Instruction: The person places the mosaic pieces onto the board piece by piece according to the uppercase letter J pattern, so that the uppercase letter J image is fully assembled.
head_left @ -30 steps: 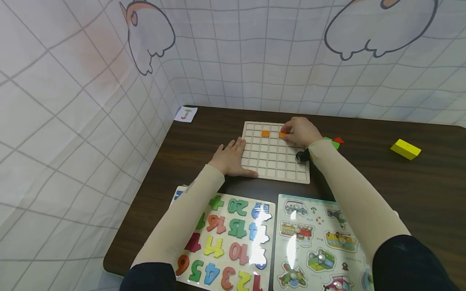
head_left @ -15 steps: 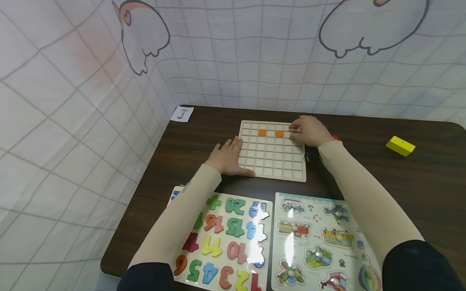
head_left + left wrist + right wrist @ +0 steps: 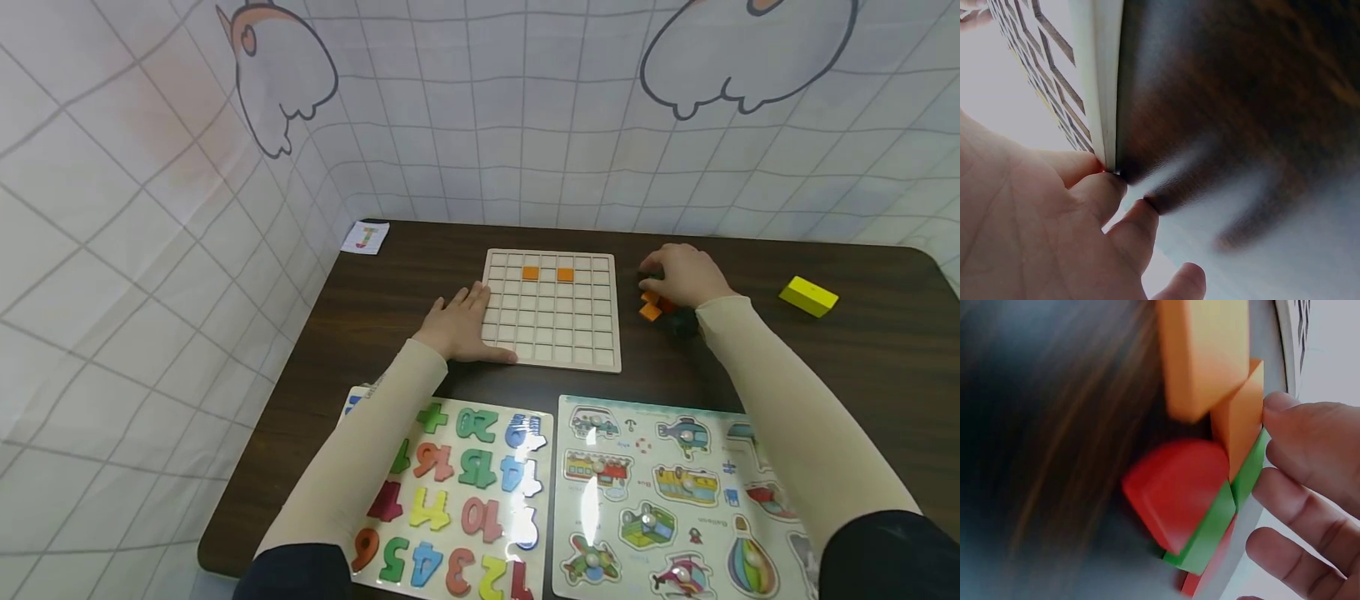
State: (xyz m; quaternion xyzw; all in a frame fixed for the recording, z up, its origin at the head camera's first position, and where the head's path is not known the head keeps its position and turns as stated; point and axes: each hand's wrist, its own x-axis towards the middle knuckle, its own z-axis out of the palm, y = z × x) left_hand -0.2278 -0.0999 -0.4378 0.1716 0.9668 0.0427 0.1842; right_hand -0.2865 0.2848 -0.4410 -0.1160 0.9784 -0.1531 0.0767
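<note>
Brown, our bench (image 3: 862,367) carries, nearest us, a number board (image 3: 450,536) at seven o'clock from the grid board (image 3: 546,317) and a vehicle board (image 3: 573,515) at five. Our left hand (image 3: 461,329), fingers spread wide, rests at the grid board's nine o'clock edge; two orange squares (image 3: 530,273) sit near twelve. Toward three, our right hand (image 3: 686,275), fingers parted, is beside orange blocks (image 3: 1207,356) and a red block (image 3: 1179,490).

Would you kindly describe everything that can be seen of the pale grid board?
The pale grid board is a squarish, wooden-looking panel with a plain border and rows of small square cells. It lies flat on the dark table. Two orange squares sit in the second row from its far edge, one cell apart. The left hand touches its left edge.
</note>
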